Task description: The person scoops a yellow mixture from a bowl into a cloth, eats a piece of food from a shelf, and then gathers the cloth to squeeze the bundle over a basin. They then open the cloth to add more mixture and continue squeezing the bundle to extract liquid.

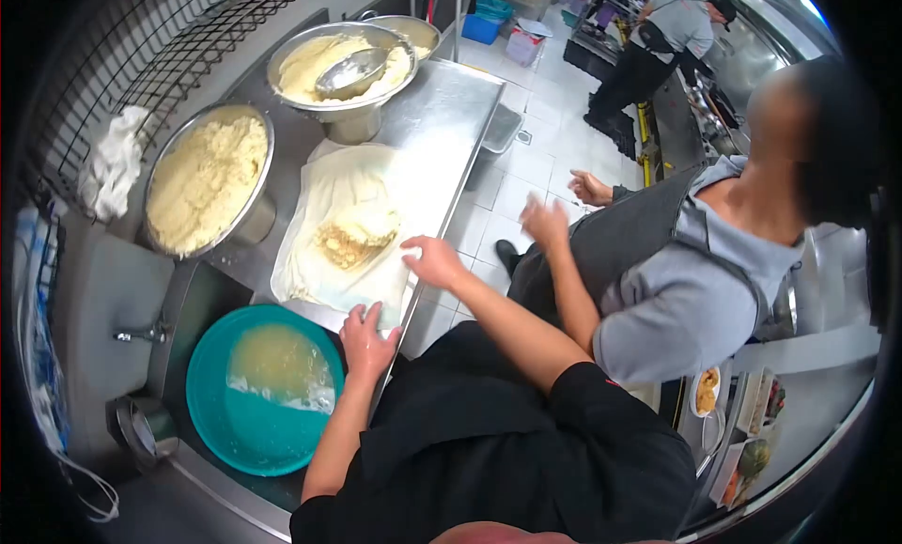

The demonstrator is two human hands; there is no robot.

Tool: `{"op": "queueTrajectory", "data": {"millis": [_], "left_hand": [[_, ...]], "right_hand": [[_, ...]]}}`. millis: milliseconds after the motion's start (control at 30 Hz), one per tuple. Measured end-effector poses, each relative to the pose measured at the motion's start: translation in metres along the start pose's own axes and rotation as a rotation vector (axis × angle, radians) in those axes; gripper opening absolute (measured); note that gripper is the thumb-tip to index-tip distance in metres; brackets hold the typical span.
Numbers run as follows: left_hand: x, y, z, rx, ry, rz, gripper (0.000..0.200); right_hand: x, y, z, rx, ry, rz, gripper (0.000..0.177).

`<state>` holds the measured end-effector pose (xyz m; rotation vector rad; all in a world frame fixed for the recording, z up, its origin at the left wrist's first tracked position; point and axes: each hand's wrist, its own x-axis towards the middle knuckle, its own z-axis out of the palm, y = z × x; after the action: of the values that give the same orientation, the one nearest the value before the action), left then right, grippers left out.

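A damp, whitish cloth (324,182) lies spread on the steel table, with a pale yellow mash and a browner, crumbly filling (348,239) on its middle. My right hand (440,264) is at the cloth's right edge, its fingers bent and apart, the fingertips close to the fabric. At the near edge of the cloth, my left hand (369,342) rests with fingers spread near the table's rim. Whether either hand presses on the cloth is hard to see. Neither appears to hold anything.
Metal bowls of yellow mash (211,182) stand left and behind; one holds a metal scoop (352,72). A green basin (211,403) of cloudy water sits in the sink. A person in a grey apron (639,225) stands close on my right; another person (667,37) works farther back.
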<state>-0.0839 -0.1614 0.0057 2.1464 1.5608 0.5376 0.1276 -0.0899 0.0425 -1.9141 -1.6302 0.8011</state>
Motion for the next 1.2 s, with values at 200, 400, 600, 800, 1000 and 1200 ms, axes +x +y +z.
{"op": "queueTrajectory", "data": {"millis": [200, 400, 600, 800, 1000, 1200], "left_hand": [[0.014, -0.018, 0.02, -0.056, 0.08, -0.017, 0.019], [0.033, -0.013, 0.0, -0.29, 0.217, -0.134, 0.014], [0.071, 0.047, -0.035, -1.188, 0.443, -0.546, 0.014], [0.113, 0.089, -0.034, -0.987, 0.617, -0.503, 0.029], [0.182, 0.097, -0.054, -0.508, 0.461, -0.559, 0.033], [0.184, 0.086, -0.06, -0.799, 0.55, -0.646, 0.012]], "right_hand": [[0.073, 0.054, -0.056, -0.126, 0.168, 0.15, 0.05], [0.156, 0.092, -0.051, -0.642, 0.36, -0.083, 0.074], [0.203, 0.088, -0.066, -0.074, -0.203, 0.078, 0.045], [0.183, 0.002, -0.071, 0.584, -0.608, -0.228, 0.039], [0.174, -0.072, -0.069, 0.659, -1.025, -0.405, 0.04], [0.179, -0.014, -0.065, 0.561, -0.739, -0.528, 0.036]]}}
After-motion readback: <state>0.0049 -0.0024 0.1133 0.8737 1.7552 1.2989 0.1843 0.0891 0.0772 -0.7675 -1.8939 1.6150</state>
